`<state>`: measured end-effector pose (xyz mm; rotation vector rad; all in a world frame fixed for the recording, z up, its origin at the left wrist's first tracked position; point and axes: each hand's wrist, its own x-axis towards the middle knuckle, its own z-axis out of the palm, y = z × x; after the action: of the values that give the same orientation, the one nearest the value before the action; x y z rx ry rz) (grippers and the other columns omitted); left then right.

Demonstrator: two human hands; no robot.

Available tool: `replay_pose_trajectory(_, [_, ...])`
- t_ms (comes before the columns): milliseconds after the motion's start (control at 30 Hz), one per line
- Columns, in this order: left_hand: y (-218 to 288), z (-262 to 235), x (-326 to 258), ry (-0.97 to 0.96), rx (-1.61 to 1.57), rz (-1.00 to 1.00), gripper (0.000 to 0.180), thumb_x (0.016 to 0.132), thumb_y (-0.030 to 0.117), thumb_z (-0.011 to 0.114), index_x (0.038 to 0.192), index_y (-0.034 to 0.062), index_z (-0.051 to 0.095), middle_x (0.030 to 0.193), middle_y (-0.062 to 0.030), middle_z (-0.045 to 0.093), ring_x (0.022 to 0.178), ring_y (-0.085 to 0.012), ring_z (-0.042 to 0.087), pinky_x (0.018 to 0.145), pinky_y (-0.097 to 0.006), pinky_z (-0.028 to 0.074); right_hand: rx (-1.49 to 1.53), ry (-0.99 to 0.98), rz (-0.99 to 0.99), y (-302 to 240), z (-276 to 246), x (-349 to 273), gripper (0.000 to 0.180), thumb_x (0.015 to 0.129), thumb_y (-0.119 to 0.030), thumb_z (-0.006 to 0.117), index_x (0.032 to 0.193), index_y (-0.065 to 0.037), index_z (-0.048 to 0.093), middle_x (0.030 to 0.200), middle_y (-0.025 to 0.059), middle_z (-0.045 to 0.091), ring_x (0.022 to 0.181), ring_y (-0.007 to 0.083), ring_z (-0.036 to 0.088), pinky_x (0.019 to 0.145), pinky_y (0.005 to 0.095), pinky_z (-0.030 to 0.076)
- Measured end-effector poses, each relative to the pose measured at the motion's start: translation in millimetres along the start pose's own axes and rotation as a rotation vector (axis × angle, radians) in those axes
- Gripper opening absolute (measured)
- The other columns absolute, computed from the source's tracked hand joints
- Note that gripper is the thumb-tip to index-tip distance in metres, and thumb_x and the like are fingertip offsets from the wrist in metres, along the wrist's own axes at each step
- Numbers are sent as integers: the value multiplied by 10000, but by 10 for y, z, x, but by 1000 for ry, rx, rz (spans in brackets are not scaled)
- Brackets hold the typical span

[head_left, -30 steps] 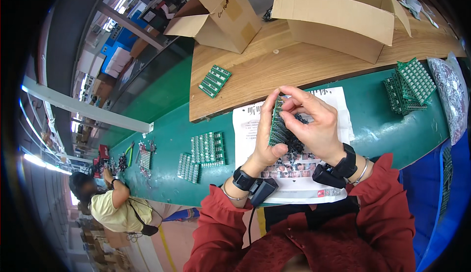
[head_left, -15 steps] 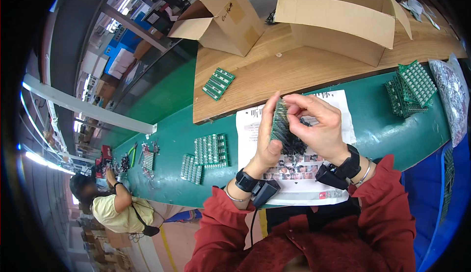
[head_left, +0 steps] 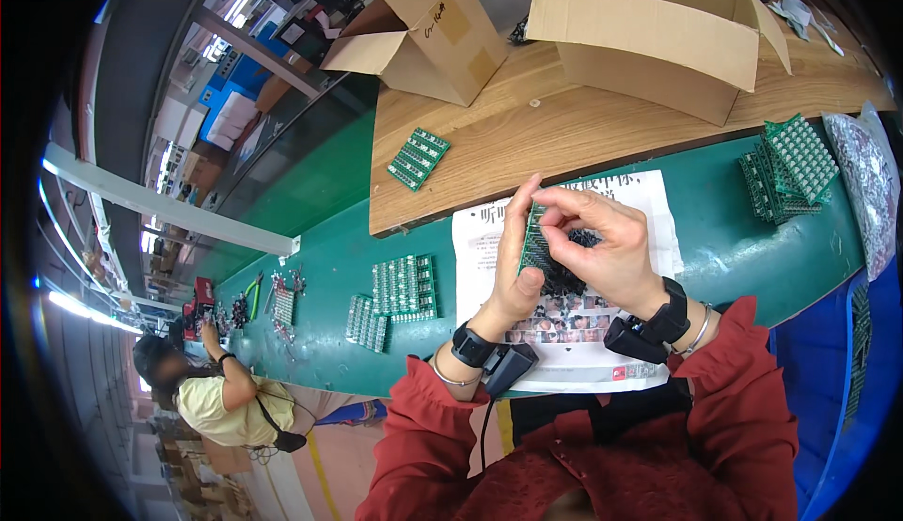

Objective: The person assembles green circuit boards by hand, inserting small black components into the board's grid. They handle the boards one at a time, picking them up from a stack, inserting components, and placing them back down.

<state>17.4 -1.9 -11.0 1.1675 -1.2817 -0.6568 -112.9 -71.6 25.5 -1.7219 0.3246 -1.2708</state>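
Observation:
A green circuit board panel (head_left: pixel 532 237) stands nearly on edge in my left hand (head_left: pixel 511 272), gripped between the fingers and the thumb. Close against the panel's face, my right hand (head_left: pixel 609 244) is closed in a pinch near its upper part. Whatever sits between those right fingertips is too small to make out. Beneath both hands lies a heap of small black parts (head_left: pixel 562 281), partly hidden by them. The heap rests on a printed newspaper sheet (head_left: pixel 649 371) spread over the green bench top (head_left: pixel 710 258).
Board panels (head_left: pixel 404 288) lie to the left, one (head_left: pixel 419 159) on the wooden board (head_left: pixel 451 131), and a stack (head_left: pixel 795 168) at right beside a plastic bag (head_left: pixel 861 192). Two cardboard boxes (head_left: pixel 649 41) (head_left: pixel 451 41) stand behind. A co-worker (head_left: pixel 230 408) sits at far left.
The held panel has turned so its face shows more narrowly. My right fingers have shifted slightly left and down along it. The left hand stays nearly in place.

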Motion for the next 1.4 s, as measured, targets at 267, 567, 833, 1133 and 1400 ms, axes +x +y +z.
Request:
replay_pose_trajectory(267, [116, 70, 18, 45, -294, -8, 1126, 713, 849, 400, 1426, 2, 200, 1266, -174, 430, 1178, -240, 460, 1010, -367, 355, 103, 23, 69, -5, 60, 3, 418, 743, 79, 636, 1139, -54, 635, 846, 92, 660, 736, 135, 647, 655, 256, 555])
replay_pose_trajectory(567, [154, 66, 22, 51, -203, -62, 1111, 731, 830, 413, 1430, -7, 200, 1268, -150, 420, 1171, -230, 456, 1004, -353, 355, -5, -34, 13, 81, 27, -22, 416, 751, 80, 623, 1145, -51, 631, 857, 87, 663, 744, 134, 647, 668, 249, 555])
replay_pose_trajectory(833, [133, 70, 46, 145, -277, -83, 1126, 698, 854, 426, 1429, 24, 213, 1160, -129, 504, 1077, -200, 515, 950, -333, 409, 99, 6, 139, 86, 85, -29, 401, 732, 80, 621, 1114, -40, 639, 855, 84, 651, 735, 117, 633, 644, 246, 547])
replay_pose_trajectory(1133, [143, 55, 62, 171, -337, -77, 1083, 729, 834, 411, 1427, 29, 220, 1171, -132, 507, 1081, -213, 518, 952, -343, 415, 33, -5, 114, 67, 47, -10, 405, 739, 58, 619, 1131, -42, 635, 849, 85, 653, 724, 125, 638, 646, 249, 546])
replay_pose_trajectory(1400, [138, 70, 74, 129, -380, -57, 1073, 735, 819, 427, 1427, 30, 203, 1221, -177, 500, 1091, -244, 523, 961, -372, 419, 33, -72, 192, 147, 79, -69, 402, 730, 61, 619, 1118, -45, 643, 817, 65, 646, 709, 115, 629, 645, 244, 538])
